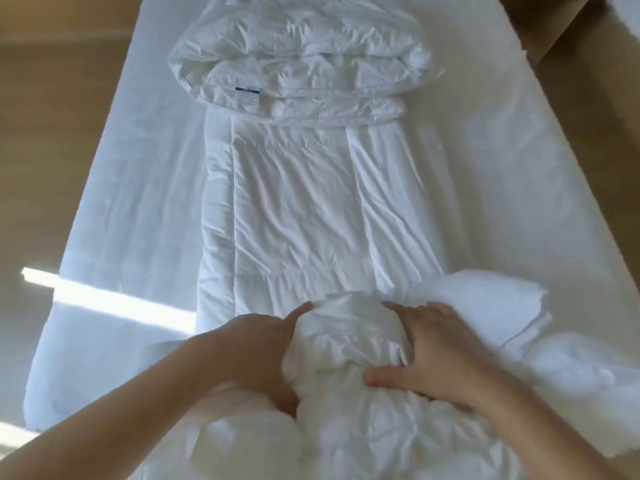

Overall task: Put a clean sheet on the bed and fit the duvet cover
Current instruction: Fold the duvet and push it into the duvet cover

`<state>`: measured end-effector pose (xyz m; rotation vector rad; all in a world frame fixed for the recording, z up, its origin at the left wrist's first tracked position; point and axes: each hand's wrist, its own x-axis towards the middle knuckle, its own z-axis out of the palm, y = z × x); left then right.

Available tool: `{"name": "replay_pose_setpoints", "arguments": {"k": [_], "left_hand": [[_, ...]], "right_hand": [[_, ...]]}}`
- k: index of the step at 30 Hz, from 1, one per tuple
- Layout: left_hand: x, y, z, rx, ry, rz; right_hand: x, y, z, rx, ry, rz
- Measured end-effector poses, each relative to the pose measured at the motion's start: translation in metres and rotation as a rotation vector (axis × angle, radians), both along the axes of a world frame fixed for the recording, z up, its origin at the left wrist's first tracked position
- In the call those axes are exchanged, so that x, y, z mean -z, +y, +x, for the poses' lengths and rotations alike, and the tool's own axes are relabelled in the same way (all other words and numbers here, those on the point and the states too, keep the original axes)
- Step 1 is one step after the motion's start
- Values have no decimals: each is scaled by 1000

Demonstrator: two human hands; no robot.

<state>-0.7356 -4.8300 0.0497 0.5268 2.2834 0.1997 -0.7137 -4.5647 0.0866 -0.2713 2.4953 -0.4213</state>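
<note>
A white sheet [138,216] covers the bed. A white duvet [294,209] lies lengthwise down the middle, folded into a long strip. Its far end is bunched in a thick folded pile [301,60] with a blue-edged label [246,98]. The near end is rolled into a bundle [346,337]. My left hand [256,351] clasps the left side of the bundle, fingers curled into the fabric. My right hand [433,351] lies on its right side, fingers spread and pressing down, thumb across the front.
A flat white fabric piece [491,306] sticks out to the right of the bundle. Tan floor [45,161] borders the bed on the left, with a bright sun stripe [104,299]. Brown wood furniture [571,36] stands at the far right.
</note>
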Motion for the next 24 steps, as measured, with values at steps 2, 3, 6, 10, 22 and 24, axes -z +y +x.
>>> {"name": "replay_pose_setpoints", "arguments": {"k": [2,3,6,10,22,24], "left_hand": [[12,11,57,121,77,-44],[16,15,79,135,140,-85],[37,28,148,99,200,-126],[54,40,248,56,203,-27],[65,108,295,54,-305,-19],[57,133,300,88,-481,-85]], "right_hand": [[15,-7,67,4,172,-6],[24,-11,96,29,234,-30],[59,-19,178,108,354,-69],[99,-27,270,116,339,97],[86,46,320,12,-71,9],[85,57,320,-197,-260,44]]}}
